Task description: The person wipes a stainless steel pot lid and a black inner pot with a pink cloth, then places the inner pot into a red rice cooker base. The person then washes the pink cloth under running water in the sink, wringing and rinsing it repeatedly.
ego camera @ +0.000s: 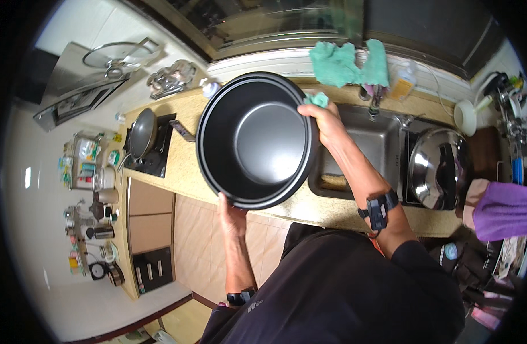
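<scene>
A large black cooker inner pot (270, 139) is tilted with its open mouth towards me, above the beige countertop. My left hand (232, 217) grips its lower rim, thumb on the edge and the other fingers hidden beneath. At the upper right, my right hand (326, 118) holds the rim, with a bunched green cloth (316, 99) between the hand and the pot. The pot's inside looks smooth and shiny, with light glaring off its bottom. To its right lies the steel sink (371, 142), partly covered by my right forearm.
A domed steel lid (433, 167) sits right of the sink. Green towels (335, 64) hang behind by the faucet (375, 103). On the left, a frying pan (143, 133) rests on the black cooktop (160, 150). A purple cloth (504, 210) hangs at far right.
</scene>
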{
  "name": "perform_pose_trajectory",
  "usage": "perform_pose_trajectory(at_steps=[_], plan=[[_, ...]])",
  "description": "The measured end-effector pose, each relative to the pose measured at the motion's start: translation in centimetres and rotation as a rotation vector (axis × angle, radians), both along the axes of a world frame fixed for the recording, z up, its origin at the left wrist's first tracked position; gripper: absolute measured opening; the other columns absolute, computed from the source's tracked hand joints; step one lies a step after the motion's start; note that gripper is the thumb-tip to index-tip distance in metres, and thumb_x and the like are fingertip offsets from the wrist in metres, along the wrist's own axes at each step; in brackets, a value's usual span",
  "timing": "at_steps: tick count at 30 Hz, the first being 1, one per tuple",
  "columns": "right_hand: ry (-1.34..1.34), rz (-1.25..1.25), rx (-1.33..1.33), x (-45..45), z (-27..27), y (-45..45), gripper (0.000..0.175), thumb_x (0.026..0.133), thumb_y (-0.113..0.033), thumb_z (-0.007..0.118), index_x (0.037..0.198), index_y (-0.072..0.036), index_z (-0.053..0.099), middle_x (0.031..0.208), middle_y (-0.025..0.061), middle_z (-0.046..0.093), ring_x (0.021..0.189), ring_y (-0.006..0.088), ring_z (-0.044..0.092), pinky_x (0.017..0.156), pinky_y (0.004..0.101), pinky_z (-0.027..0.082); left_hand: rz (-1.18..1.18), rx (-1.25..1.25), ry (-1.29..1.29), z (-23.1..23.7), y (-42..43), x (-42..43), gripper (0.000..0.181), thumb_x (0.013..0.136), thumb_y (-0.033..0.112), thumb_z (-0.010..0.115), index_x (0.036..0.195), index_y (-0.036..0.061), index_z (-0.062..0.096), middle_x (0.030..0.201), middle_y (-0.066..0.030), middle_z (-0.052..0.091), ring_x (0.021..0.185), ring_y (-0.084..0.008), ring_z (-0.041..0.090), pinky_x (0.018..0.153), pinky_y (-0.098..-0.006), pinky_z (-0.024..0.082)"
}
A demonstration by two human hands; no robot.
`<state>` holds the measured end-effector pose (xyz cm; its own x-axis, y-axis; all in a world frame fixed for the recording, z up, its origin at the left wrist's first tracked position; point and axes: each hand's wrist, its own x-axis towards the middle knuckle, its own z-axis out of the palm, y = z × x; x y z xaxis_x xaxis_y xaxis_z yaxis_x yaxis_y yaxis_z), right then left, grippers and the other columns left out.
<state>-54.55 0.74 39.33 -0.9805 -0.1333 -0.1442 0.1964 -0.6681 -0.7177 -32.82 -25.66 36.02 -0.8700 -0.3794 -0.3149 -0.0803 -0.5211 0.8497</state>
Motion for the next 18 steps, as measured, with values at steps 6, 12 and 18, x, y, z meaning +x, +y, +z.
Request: perform_pose_trajectory(at_steps=[6, 12, 18], plan=[[-0.094, 0.133, -0.031, 1.1, -2.6, 0.5, 0.027, 0.073, -0.003, 0.078, 0.094, -0.004, 0.061, 0.086, 0.0033, 0.063, 0.079, 0.0156, 0.062, 0.077, 0.0300, 0.049, 0.313, -0.116, -0.039, -0.4, -0.3, -2.6, 0.013, 0.081, -0.002, 0.063, 0.094, -0.0029, 0.061, 0.088, -0.0079, 0.066, 0.078, -0.0170, 0.063, 0.076, -0.0304, 0.052], [-0.032, 0.257, 0.185, -2.5, -1.6, 3.0, 0.030, 0.078, -0.013, 0.077, 0.103, -0.004, 0.063, 0.093, 0.0057, 0.066, 0.085, 0.0158, 0.063, 0.080, 0.0281, 0.050, 0.153, -0.234, -0.183, 0.0, -3.6, -0.5, 0.005, 0.075, -0.003, 0.060, 0.078, 0.0003, 0.063, 0.073, -0.0030, 0.063, 0.066, -0.0135, 0.058, 0.065, -0.0266, 0.048], [-0.117, 0.344, -0.177, -3.9, -0.9, 2.9, 0.032, 0.088, -0.029, 0.067, 0.109, -0.006, 0.063, 0.099, 0.0061, 0.066, 0.091, 0.0190, 0.064, 0.083, 0.0328, 0.051, 0.091, -0.194, -0.237, 0.4, -5.0, 0.1, 0.007, 0.075, 0.001, 0.060, 0.081, -0.0012, 0.062, 0.073, -0.0050, 0.062, 0.063, -0.0155, 0.058, 0.062, -0.0284, 0.050]])
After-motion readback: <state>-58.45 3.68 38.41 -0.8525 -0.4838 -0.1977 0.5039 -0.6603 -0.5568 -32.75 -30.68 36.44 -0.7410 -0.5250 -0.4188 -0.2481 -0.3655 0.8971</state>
